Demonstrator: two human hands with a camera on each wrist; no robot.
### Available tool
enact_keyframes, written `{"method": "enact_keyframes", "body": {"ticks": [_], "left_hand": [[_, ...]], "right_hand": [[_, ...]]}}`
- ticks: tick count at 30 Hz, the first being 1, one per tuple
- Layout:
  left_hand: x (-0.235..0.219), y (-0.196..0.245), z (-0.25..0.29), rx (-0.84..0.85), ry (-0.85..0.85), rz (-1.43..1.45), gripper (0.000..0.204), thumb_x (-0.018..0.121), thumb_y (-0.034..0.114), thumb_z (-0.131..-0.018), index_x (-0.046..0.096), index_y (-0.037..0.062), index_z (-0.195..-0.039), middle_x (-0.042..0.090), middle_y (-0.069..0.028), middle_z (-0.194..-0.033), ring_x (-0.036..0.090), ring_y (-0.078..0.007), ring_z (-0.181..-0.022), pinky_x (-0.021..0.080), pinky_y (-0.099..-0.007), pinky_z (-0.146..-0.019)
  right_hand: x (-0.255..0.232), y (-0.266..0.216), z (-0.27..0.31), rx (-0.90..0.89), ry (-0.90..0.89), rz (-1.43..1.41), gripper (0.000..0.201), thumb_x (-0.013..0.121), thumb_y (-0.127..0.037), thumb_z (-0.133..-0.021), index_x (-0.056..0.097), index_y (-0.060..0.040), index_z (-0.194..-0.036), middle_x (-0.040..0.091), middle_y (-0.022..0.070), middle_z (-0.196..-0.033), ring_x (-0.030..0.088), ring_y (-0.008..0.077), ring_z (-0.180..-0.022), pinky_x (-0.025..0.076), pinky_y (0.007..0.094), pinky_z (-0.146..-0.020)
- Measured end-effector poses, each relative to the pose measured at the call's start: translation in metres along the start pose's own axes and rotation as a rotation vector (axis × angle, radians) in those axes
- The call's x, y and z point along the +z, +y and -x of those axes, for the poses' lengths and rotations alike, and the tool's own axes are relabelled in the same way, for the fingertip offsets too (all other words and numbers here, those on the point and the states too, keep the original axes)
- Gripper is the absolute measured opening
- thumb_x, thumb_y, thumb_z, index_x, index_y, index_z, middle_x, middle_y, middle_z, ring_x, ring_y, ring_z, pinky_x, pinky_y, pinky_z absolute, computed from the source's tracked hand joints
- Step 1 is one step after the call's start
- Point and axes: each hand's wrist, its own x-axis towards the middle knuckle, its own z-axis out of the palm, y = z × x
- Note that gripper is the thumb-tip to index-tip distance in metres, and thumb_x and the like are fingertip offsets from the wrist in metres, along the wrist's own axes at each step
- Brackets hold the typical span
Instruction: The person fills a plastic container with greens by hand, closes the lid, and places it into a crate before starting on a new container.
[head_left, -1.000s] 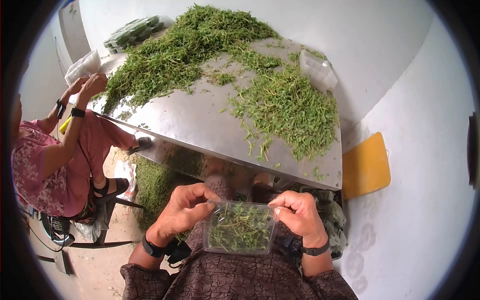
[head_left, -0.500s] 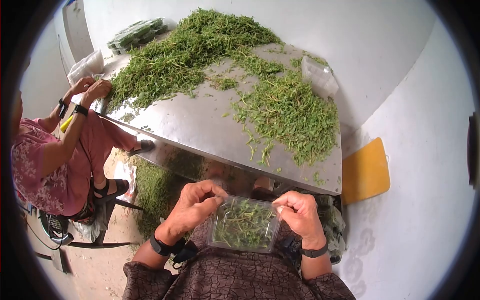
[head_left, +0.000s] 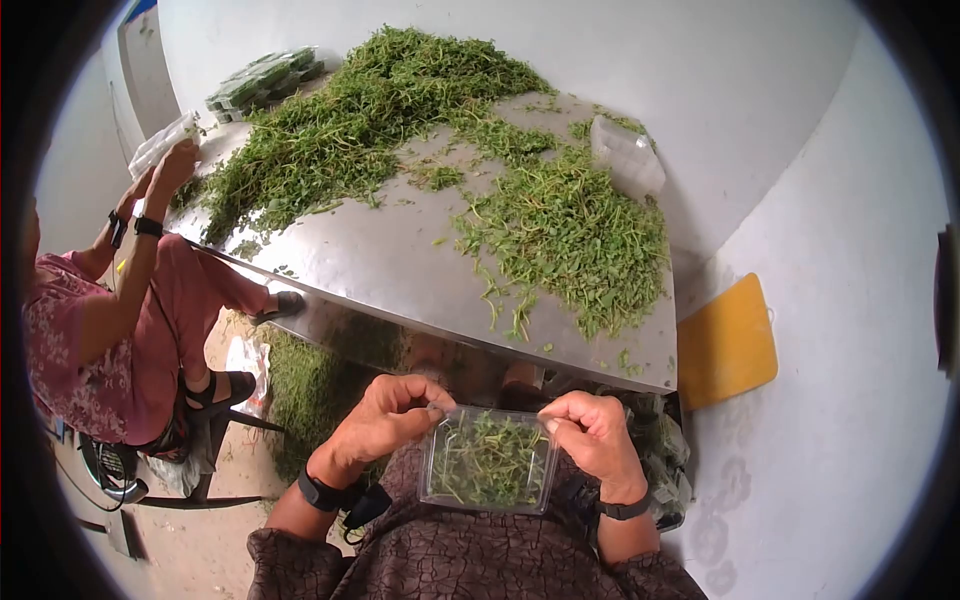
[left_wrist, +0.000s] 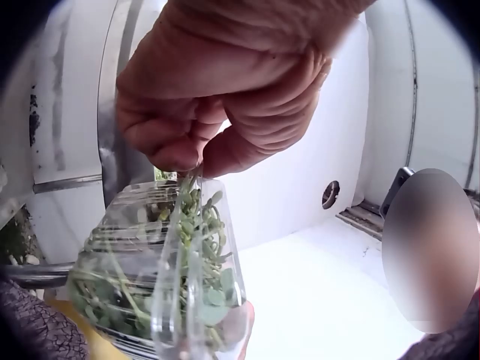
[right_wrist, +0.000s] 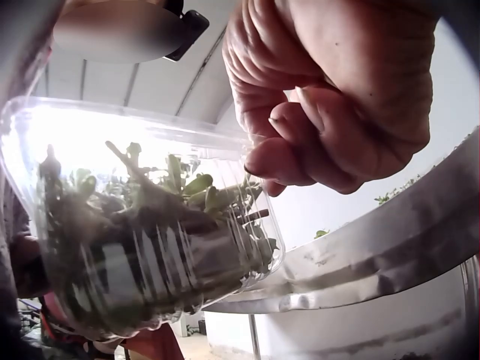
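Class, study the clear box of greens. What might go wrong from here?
The left hand and right hand pinch the clear box near its far corners, so it might slip or tip. It is held over dark patterned clothing, where greens could land if spilled.

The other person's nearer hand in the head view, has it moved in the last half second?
Yes. Judged against the packed boxes in the same view, the other person's nearer hand has shifted up the picture and slightly left.
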Motion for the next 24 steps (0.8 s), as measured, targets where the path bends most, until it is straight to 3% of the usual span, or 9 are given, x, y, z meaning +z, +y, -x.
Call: {"method": "enact_keyframes", "body": {"ticks": [1, 3, 13, 15, 19, 24], "left_hand": [[0.000, -0.001, 0.000, 0.006, 0.005, 0.005, 0.010, 0.057, 0.002, -0.084, 0.065, 0.0007, -0.091, 0.055, 0.0060, -0.072, 0.044, -0.0006, -0.062, 0.034, -0.0185, -0.055], [0.001, -0.002, 0.000, 0.019, 0.006, 0.019, 0.010, 0.057, 0.002, -0.084, 0.065, 0.0009, -0.090, 0.055, 0.0062, -0.071, 0.043, -0.0007, -0.062, 0.034, -0.0187, -0.055], [0.009, 0.004, -0.005, 0.067, 0.094, -0.059, 0.009, 0.057, 0.002, -0.083, 0.064, 0.0009, -0.087, 0.055, 0.0059, -0.070, 0.044, -0.0013, -0.061, 0.035, -0.0195, -0.054], [0.013, 0.006, -0.005, 0.053, 0.141, -0.003, 0.010, 0.058, 0.004, -0.082, 0.065, -0.0003, -0.087, 0.058, 0.0028, -0.069, 0.047, -0.0033, -0.061, 0.035, -0.0198, -0.054], [0.017, -0.001, -0.005, 0.159, 0.167, 0.073, 0.010, 0.061, 0.006, -0.088, 0.063, 0.0017, -0.097, 0.060, 0.0026, -0.083, 0.050, -0.0032, -0.073, 0.039, -0.0188, -0.065], [0.017, -0.003, -0.002, 0.191, 0.153, 0.132, 0.010, 0.061, 0.007, -0.088, 0.061, 0.0023, -0.097, 0.058, 0.0034, -0.085, 0.049, -0.0028, -0.075, 0.039, -0.0190, -0.065]], "right_hand": [[-0.001, -0.001, 0.000, 0.006, 0.000, -0.002, 0.007, 0.058, 0.002, -0.079, 0.064, 0.0027, -0.082, 0.054, -0.0025, -0.059, 0.043, 0.0011, -0.054, 0.034, 0.0202, -0.047], [-0.003, -0.002, 0.001, 0.016, -0.037, 0.054, 0.009, 0.057, 0.007, -0.079, 0.064, 0.0042, -0.084, 0.060, 0.0018, -0.065, 0.055, 0.0055, -0.060, 0.042, 0.0207, -0.054], [-0.003, 0.001, 0.004, 0.038, -0.001, 0.042, 0.010, 0.057, 0.006, -0.079, 0.064, 0.0043, -0.086, 0.060, 0.0025, -0.067, 0.056, 0.0067, -0.060, 0.044, 0.0217, -0.056], [-0.001, -0.002, 0.004, 0.027, 0.062, -0.033, 0.006, 0.059, 0.004, -0.080, 0.064, 0.0030, -0.083, 0.057, -0.0010, -0.063, 0.049, 0.0031, -0.056, 0.038, 0.0203, -0.051], [-0.004, -0.010, 0.004, -0.101, 0.122, -0.005, 0.010, 0.056, 0.008, -0.081, 0.064, 0.0031, -0.085, 0.060, 0.0010, -0.067, 0.053, 0.0046, -0.059, 0.042, 0.0201, -0.054], [-0.004, -0.010, 0.006, -0.131, 0.173, 0.026, 0.009, 0.056, 0.002, -0.082, 0.062, 0.0049, -0.088, 0.058, 0.0019, -0.067, 0.050, 0.0059, -0.058, 0.038, 0.0199, -0.054]]}}
